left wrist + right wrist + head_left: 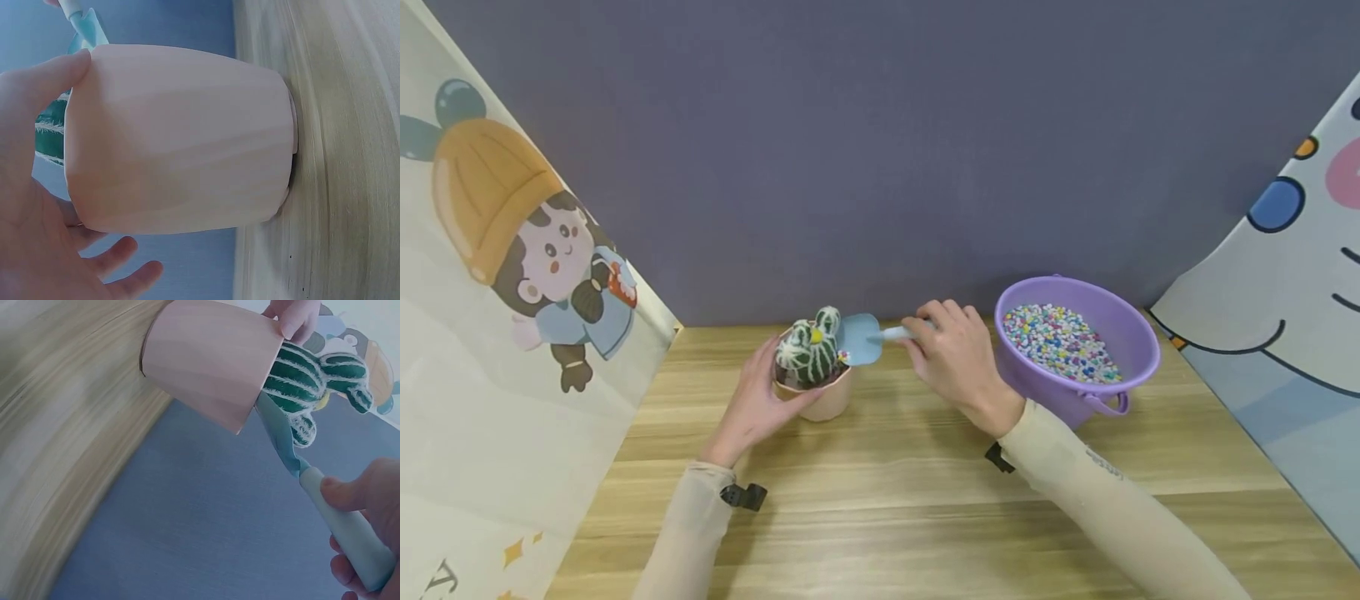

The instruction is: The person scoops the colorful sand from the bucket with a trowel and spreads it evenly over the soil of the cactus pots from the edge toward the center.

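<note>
A green cactus with white spines [808, 354] and a yellow spot stands in a pale pink pot [181, 140] on the table. My left hand [760, 404] grips the pot near its rim, thumb on the near side in the head view. In my right hand [955, 354] is the pale handle of a light blue toy shovel [860, 339]. The shovel's blade [278, 431] is tilted with its tip at the pot's rim, beside the cactus. A few coloured beads [843, 357] show at the blade's tip. Inside the pot, the surface is mostly hidden.
Right of my right hand stands a purple bucket [1131, 333], partly filled with small multicoloured beads [1060, 343], its handle hanging at the front. A dark blue-grey wall [880, 150] rises behind the wooden table [880, 517]. Printed panels border both sides.
</note>
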`<state>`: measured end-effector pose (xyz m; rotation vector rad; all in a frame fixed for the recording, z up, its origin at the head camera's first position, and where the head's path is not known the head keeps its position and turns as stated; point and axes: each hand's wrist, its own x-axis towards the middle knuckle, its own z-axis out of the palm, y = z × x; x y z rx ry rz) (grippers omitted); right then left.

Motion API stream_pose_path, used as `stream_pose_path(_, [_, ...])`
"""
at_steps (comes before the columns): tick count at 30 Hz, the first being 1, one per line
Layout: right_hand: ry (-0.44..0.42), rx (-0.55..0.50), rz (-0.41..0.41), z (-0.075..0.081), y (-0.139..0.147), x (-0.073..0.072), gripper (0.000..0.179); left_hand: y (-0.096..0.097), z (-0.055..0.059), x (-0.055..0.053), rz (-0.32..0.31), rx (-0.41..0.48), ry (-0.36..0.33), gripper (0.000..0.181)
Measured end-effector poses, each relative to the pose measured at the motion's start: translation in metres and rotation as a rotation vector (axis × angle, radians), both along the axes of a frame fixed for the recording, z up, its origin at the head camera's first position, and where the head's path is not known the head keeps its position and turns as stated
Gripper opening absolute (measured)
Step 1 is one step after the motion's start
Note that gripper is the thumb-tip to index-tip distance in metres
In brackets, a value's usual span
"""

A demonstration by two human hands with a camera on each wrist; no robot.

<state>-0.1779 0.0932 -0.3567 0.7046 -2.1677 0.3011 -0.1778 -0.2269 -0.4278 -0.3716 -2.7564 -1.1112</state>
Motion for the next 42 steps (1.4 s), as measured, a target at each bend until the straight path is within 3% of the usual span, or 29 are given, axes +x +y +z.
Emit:
stream_pose_path(11, [-0.030,-0.112,0.136,-0.005,0.007,-0.003,0.028,0.003,0.000,0.002,0.018,-0.007,-0.010,0.111])
stream_pose_path(20, [0.057,-0.112,0.216,-0.006,0.007,0.002,0.022,0.011,-0.003,0.007,0.083,0.018,-0.024,0.118])
stream_pose_path(25, [0.037,-0.128,0.209,-0.008,0.007,0.002,0.023,0.016,-0.006,0.010,0.125,0.007,-0.015,0.122])
stream_pose_path(33, [-0.032,-0.138,0.144,-0.012,0.014,0.004,0.025,0.020,-0.006,0.009,0.129,0.000,-0.018,0.123])
stream_pose_path(42, [-0.254,-0.115,0.017,-0.011,0.020,0.003,0.031,0.018,-0.008,0.008,0.128,0.090,0.040,0.115])
